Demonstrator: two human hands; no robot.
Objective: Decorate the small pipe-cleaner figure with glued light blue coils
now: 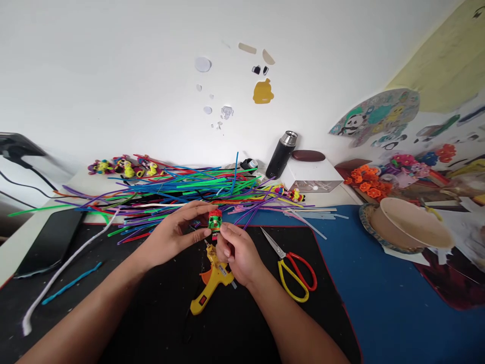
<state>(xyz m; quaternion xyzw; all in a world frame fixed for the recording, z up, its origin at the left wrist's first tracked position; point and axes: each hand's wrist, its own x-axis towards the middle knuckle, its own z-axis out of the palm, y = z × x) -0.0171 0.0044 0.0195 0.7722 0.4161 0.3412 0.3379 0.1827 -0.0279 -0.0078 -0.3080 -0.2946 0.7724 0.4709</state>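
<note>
A small figure [215,221], green with a red top and made of what looks like pipe cleaners, is held up between my two hands. My left hand [176,232] grips it from the left, fingertips at its red top and thumb at its lower side. With thumb and curled fingers, my right hand [240,253] pinches its lower right edge. Just below them a yellow glue gun [212,283] lies on the black mat [151,323]. Scissors [291,273] with one red and one yellow handle rest to the right of my right hand.
Behind my hands spreads a heap of coloured pipe cleaners [182,184]. A phone [51,242], a white strip [64,273] and a twisted blue pipe cleaner [71,284] lie left. A black flask [281,154], white box [312,174] and bowl [413,222] stand farther right.
</note>
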